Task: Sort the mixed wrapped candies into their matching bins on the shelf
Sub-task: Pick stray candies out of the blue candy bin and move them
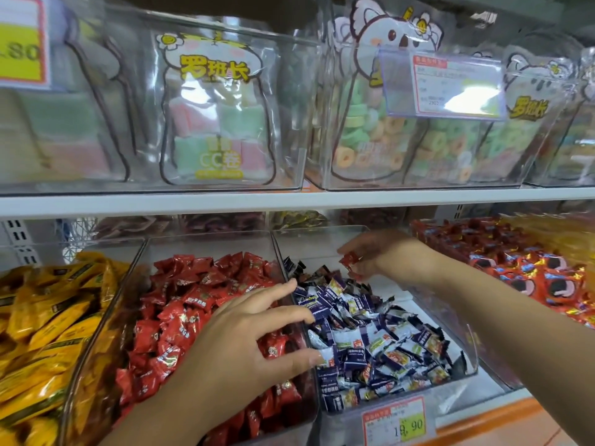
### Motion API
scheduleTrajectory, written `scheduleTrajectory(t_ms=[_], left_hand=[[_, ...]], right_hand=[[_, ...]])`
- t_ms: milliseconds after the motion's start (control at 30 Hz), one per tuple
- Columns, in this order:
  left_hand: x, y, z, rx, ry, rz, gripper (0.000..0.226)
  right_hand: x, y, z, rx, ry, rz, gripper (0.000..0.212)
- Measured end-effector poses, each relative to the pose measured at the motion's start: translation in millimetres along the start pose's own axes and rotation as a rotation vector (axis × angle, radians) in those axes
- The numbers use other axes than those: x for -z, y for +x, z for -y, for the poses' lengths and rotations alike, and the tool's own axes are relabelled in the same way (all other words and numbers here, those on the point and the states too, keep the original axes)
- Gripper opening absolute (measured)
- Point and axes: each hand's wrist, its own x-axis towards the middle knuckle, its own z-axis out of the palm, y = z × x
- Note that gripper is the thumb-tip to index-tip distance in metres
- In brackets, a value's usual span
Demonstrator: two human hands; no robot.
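Lying left of the small red wrapped candy [349,261] pinched by fingers [360,245] of the right hand [384,255], the clear red-candy bin [206,241] is overhung by the open left hand [244,333].

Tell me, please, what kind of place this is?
Most likely a shop's sweets aisle: clear bins of wrapped candies on white shelves, a price tag reading 19.90 on one bin, branded bags of sweets above. The right hand pinches a red candy.

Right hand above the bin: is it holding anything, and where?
A small red wrapped candy, pinched at its right side by fingers of the right hand.
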Motion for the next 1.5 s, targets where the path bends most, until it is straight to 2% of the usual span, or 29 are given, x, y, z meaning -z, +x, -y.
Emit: scheduleTrajectory(t_ms=[100,167,233,300,333,433,467,600,700,833,933,1000,1033,1167,1233,1267,1333,1400,1433,1500], left_hand=[[0.5,-0.3,-0.9,0.01,-0.003,0.006,0.052],[0.5,-0.8,-0.2,0.005,-0.006,0.002,0.052],[0.0,-0.7,0.5,-0.005,-0.004,-0.006,0.053],[0.1,-0.6,1.6,-0.014,-0.001,-0.016,0.054],[0.2,-0.7,2.2,-0.017,0.004,-0.018,0.054],[-0.4,-0.7,2.0,-0.024,0.006,-0.024,0.056],[-0.4,-0.5,1.7,-0.025,0.01,-0.024,0.057],[-0.7,1.2,2.5,-0.022,0.027,-0.013,0.056],[-0.7,1.7,2.5,-0.027,0.034,-0.014,0.056],[-0.1,1.1,2.5,-0.031,0.048,-0.004,0.053],[-1.6,1.3,4.2,-0.037,0.058,-0.007,0.057],[-1.7,0.8,4.8,-0.036,0.051,-0.01,0.058],[-1.6,0.6,4.4,-0.036,0.05,-0.012,0.059],[-2.1,0.3,3.2,-0.037,0.058,-0.022,0.061],[-2.3,0.1,3.2,-0.036,0.048,-0.025,0.061],[-2.4,-0.3,3.4,-0.033,0.046,-0.026,0.06],[-2.6,-0.3,3.5,-0.03,0.05,-0.029,0.059],[-2.2,0.4,3.5,-0.029,0.043,-0.031,0.058],[-2.2,0.8,3.5,-0.028,0.036,-0.03,0.058],[-2.3,1.6,3.1,-0.024,0.023,-0.026,0.058]], right_hand=[[-3.6,5.4,13.8,0.041,0.21,-0.011,0.041],[-11.9,9.3,29.5,0.105,0.371,0.029,0.038],[-20.6,14.9,46.2,0.156,0.416,0.09,0.032],[-20.8,24.6,54.7,0.15,0.329,0.11,0.03],[-17.9,29.8,53.6,0.13,0.212,0.093,0.028],[-5.0,49.9,20.0,0.002,-0.498,0.091,0.029],[-4.9,56.2,4.3,-0.041,-0.628,0.141,0.032],[-24.4,68.1,-33.2,-0.117,-0.71,0.306,0.042],[-40.1,75.1,-41.3,-0.112,-0.73,0.246,0.036],[-29.2,69.4,-34.9,-0.039,-0.573,0.072,0.026],[-10.1,57.1,-10.1,0.023,-0.123,-0.025,0.021],[-10.8,51.6,15.1,0.09,0.117,0.0,0.02],[-15.6,51.9,27.8,0.129,0.164,0.037,0.02],[-37.4,51.8,61.3,0.273,0.185,0.115,0.009],[-25.1,43.6,60.7,0.245,0.049,0.117,0.02],[-16.1,39.5,55.0,0.19,-0.133,0.185,0.03],[-2.8,32.0,34.1,-0.04,-0.491,0.499,0.061],[-9.4,24.0,14.0,-0.267,-0.583,0.726,0.094],[-18.0,23.4,4.5,-0.306,-0.539,0.719,0.103],[-36.1,27.0,-13.0,-0.277,-0.454,0.606,0.107]])
